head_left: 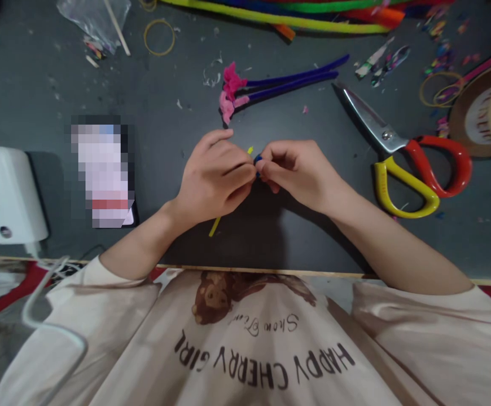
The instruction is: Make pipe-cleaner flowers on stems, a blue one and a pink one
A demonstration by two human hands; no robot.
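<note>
My left hand [218,176] is closed, its thumb and index fingertips meeting those of my right hand. A small blue piece [258,160], perhaps fuzzy wire, shows between the fingertips, mostly hidden. My right hand [298,172] pinches it from the other side. A thin yellow strip [215,226] passes beneath my left hand, its other end showing above the fingers; whether it is gripped I cannot tell. Just beyond the hands lie two purple pipe cleaners [292,80] with a bright pink flower [232,82] and a paler pink one [227,107] at their left ends.
Scissors [387,135] with red and yellow handles lie partly open on the right. A phone [104,169] and a white charger-like device [11,194] with a cable are on the left. Long coloured pipe cleaners [279,17], rubber bands [159,38] and a ribbon spool [465,121] lie farther out.
</note>
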